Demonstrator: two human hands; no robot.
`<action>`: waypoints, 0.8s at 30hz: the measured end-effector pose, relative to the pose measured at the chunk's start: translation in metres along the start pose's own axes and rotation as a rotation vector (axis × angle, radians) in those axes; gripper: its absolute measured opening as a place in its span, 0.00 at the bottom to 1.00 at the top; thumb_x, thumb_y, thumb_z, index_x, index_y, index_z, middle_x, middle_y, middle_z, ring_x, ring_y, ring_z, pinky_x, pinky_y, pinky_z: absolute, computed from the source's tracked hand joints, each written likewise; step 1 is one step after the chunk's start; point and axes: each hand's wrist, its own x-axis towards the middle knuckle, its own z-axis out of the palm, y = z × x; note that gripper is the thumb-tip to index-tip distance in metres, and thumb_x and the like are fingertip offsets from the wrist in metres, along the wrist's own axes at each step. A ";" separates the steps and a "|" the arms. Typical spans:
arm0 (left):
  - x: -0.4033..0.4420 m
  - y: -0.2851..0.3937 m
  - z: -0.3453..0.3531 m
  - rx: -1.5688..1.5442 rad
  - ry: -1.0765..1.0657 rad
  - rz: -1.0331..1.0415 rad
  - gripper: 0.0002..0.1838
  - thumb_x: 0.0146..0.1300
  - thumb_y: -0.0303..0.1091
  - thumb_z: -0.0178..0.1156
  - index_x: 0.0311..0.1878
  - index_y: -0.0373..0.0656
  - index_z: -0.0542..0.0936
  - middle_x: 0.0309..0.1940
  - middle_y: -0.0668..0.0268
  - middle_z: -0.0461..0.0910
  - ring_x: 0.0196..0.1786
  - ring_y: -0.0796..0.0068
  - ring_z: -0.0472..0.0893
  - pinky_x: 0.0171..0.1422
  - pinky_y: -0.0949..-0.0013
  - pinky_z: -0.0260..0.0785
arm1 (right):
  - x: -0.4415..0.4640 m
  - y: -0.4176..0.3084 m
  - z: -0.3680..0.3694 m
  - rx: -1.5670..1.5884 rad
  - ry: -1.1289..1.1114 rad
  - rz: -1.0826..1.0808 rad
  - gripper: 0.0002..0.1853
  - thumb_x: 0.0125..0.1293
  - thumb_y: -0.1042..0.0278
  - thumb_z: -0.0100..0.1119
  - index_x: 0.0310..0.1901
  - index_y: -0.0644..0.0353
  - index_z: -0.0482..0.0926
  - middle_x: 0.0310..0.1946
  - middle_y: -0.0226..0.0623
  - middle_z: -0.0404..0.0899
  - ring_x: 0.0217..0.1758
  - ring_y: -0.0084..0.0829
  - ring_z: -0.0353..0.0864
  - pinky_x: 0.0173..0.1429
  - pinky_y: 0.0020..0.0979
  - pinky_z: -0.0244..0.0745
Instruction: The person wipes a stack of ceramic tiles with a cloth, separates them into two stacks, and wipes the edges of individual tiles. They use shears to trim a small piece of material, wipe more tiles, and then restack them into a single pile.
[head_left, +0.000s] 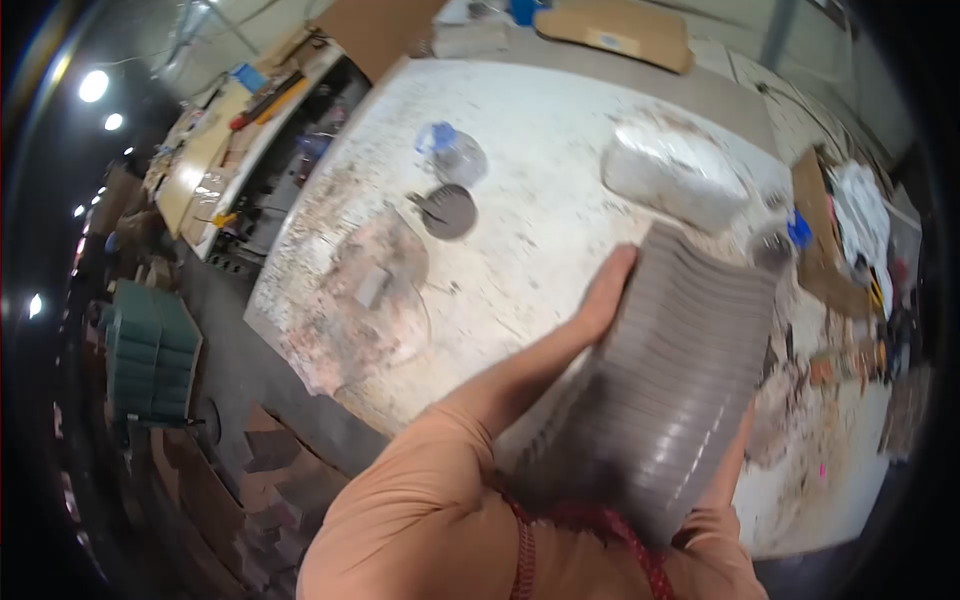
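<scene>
A large grey-brown ribbed panel (pixel 690 350), wavy along its far edge, is held up in front of my body over the table. On its left edge lies my left hand (pixel 610 288), the thumb side showing and the other fingers hidden behind the panel. My right forearm (pixel 738 455) runs up along the opposite edge; the hand there grips the panel, though its fingers are mostly out of sight. Beyond the panel, a clear plastic-wrapped bundle (pixel 672 178) lies on the white table (pixel 520 270). Motion blurs the panel's lower part.
On the table are a round dark disc (pixel 450 211), a clear bottle with a blue top (pixel 455 152) and a dusty crumpled sheet (pixel 370 300). Cardboard boxes (pixel 840 240) stand at the right. A green bin (pixel 150 350) and cardboard pieces (pixel 285 480) are on the left floor.
</scene>
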 end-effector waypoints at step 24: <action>-0.045 0.022 0.034 -0.362 -0.260 -0.192 0.28 0.74 0.55 0.38 0.53 0.39 0.74 0.44 0.63 0.76 0.45 0.73 0.74 0.54 0.70 0.69 | -0.013 -0.024 -0.075 -0.055 -0.001 0.104 0.27 0.69 0.65 0.43 0.69 0.63 0.61 0.66 0.44 0.67 0.65 0.39 0.71 0.64 0.35 0.67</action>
